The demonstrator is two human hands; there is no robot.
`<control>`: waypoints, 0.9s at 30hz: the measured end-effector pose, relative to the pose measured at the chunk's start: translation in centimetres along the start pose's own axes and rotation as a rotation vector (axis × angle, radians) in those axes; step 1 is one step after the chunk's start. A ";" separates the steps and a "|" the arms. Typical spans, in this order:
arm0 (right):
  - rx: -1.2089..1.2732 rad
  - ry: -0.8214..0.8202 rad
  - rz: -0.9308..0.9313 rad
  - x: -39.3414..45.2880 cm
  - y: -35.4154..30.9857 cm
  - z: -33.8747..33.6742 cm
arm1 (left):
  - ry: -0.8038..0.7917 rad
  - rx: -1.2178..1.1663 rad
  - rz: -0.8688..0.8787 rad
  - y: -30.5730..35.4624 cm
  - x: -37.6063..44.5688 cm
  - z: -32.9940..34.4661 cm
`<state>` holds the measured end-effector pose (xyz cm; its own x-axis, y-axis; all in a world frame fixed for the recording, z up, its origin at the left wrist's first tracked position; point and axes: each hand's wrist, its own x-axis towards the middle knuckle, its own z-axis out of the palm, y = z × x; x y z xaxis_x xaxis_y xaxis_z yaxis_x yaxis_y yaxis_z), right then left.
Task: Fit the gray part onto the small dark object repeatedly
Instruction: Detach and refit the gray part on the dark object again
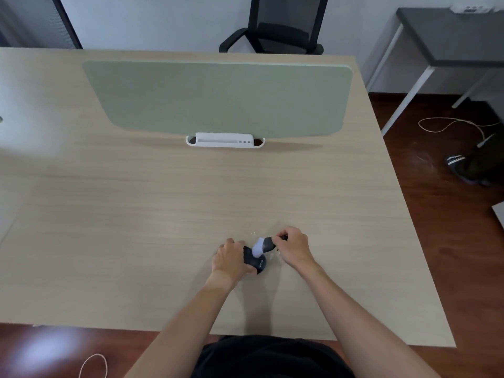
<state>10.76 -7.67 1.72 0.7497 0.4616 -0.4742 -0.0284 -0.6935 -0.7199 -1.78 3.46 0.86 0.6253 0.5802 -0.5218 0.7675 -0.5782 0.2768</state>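
A small dark rounded object with pale lettering rests on the wooden table near its front edge. My left hand grips it from the left side. A gray part with a whitish end angles down onto the top of the dark object, touching it. My right hand pinches the gray part's upper right end. How deep the part sits in the dark object is hidden by my fingers.
A pale green divider panel stands across the table's middle on a white clip base. A black office chair is behind the table. A dark side table, cables and a shoe are on the floor to the right.
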 end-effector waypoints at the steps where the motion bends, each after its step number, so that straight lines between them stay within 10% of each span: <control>1: 0.013 -0.020 -0.016 -0.2 -0.4 0.5 | -0.013 -0.004 0.007 0.0 0.0 -0.1; 27: -0.141 -0.105 -0.057 -1.3 0.8 0.8 | 0.001 -0.131 -0.043 0.0 -0.8 0.7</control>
<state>9.24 -8.34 1.37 0.6740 0.5528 -0.4901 0.1107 -0.7315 -0.6728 -2.43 2.62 0.75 0.5912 0.6035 -0.5350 0.8057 -0.4725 0.3573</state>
